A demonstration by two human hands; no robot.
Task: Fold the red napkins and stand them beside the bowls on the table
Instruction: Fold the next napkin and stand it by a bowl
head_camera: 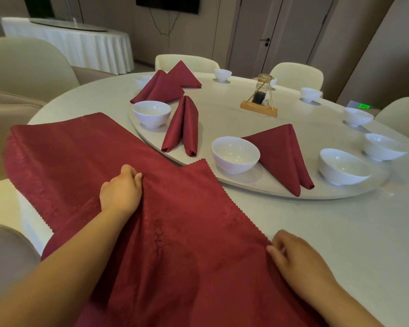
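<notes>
Head view: two hands are working an unfolded red napkin (175, 232) at the near edge of the tabletop (340, 232).

The left hand (121, 190) is lying on the cloth with its fingers curling into a raised fold, gripping it. The right hand (298, 258) is pinching the napkin's zigzag right edge between curled fingers and thumb. The napkin is lying spread out and rumpled, draping off the tabletop toward the person. Beyond it, on the turntable (269, 192), a folded napkin (181, 128) is standing just beside a white bowl (151, 113), and a second folded napkin (283, 156) is standing against the nearest bowl (235, 154).
</notes>
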